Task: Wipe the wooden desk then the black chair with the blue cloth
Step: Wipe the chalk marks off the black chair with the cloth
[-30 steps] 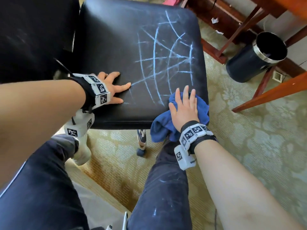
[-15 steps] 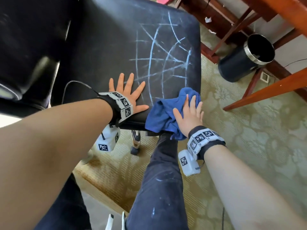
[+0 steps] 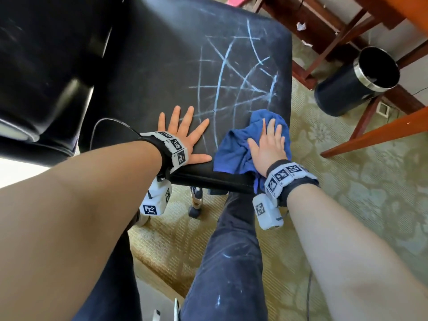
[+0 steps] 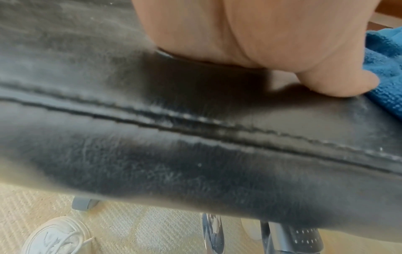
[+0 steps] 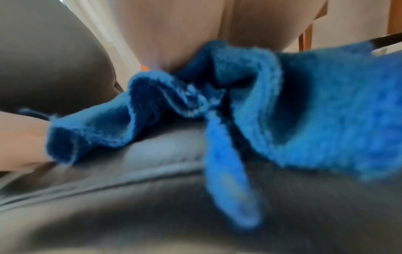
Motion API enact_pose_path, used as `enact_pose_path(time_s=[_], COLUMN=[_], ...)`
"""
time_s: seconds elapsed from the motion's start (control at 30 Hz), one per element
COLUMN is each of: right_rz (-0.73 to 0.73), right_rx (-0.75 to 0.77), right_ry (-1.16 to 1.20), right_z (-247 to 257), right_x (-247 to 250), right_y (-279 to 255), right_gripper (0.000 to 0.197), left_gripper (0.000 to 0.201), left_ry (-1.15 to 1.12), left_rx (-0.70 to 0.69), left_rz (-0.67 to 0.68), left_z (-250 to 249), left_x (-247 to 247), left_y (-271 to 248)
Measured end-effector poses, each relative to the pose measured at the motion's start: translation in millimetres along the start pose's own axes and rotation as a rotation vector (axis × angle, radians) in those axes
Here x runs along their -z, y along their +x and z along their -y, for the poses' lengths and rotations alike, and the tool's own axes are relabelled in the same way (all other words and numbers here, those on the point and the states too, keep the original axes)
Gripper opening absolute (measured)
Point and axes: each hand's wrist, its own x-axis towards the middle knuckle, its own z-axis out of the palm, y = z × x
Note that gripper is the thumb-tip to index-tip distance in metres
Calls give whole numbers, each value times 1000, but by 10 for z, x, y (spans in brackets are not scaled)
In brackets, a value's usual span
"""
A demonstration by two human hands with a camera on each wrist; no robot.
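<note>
My right hand point(image 3: 268, 147) lies flat on the blue cloth point(image 3: 234, 149), fingers straight, pressing it onto the near right corner of the black chair point(image 3: 162, 72) seat. My left hand point(image 3: 183, 135) is spread open beside it, palm down on the seat, holding nothing, bracing the chair. I think the step in hand is rubbing out the pale chalk lines point(image 3: 231, 84), which lie just beyond the cloth. To do it well I'd keep the palm weighted, push the cloth across the marks in overlapping strokes, and hold the left hand firm so the wheeled chair doesn't roll. The seat is smooth and stitched at its edge. Around it: patterned carpet point(image 3: 359, 216), a dark waste bin point(image 3: 356, 82), and red-brown wooden legs point(image 3: 375, 133).
</note>
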Motion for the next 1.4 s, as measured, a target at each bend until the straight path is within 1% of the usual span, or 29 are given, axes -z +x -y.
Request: enact_pose_path(time_s=[0.07,0.17,0.23,0.3,0.33,0.43,0.53,0.57,0.6,0.7,0.73,0.77,0.8,0.9,0.93,1.03,1.1,1.2,1.23,1.33,1.4], right_rz=[11,62,95,79,74,97,85,68,45,-20,-14,0,19,115,135,129,83,-20,-39,-49,-19], right_rx=[26,118,148,129,121,178,284,291,263,57,28,39,87,327,383,458,413,204,158,107,126], right_ry=[-34,-86,-24,60,59,-99,-194,-205,-186,-46,-33,-54,-98,-250,-279,-291,-260,-166,-146,-145,-159], right_z=[35,101,156,266,337,511,467,423,384,315,320,333,360,486,526,582,556,482,472,456,464], right_x=[-50,-149,-161,-166,-180,-265,-225,-189,-152,-59,-56,-67,-87,-185,-205,-157,-92,-50,-62,-96,-120], right_y=[-91,-280,-383,-447,-463,-460,-296,-213,-128,30,26,-14,-76,-256,-273,-147,-8,102,107,31,-60], right_gripper=[64,65,66,70,71,68,64,64,65,69,70,70,71,73,72,70,69,69,68,68,69], left_gripper=[92,93,94,94,94,93,94,95,95,97,98,99,101,113,117,122,122,122,122,122,122], left_ry=[5,39,63,79,85,121,153,164,173,174,177,181,186,217,230,262,262,258,264,273,280], left_rx=[-3,-9,-15,-27,-35,-53,-63,-67,-70,-85,-90,-92,-93,-100,-104,-107,-110,-120,-120,-119,-119], left_rz=[4,11,3,-4,-6,-3,5,11,20,35,34,36,39,42,43,57,77,97,100,98,93], left_z=[17,62,111,164,191,265,324,342,362,404,420,427,433,465,481,532,558,567,576,590,603], left_x=[-4,-6,-10,-11,-8,-4,9,14,20,26,25,26,24,22,24,47,75,104,107,107,104], left_y=[7,5,7,-1,-6,-17,4,12,15,27,31,26,20,20,23,25,25,27,28,23,33])
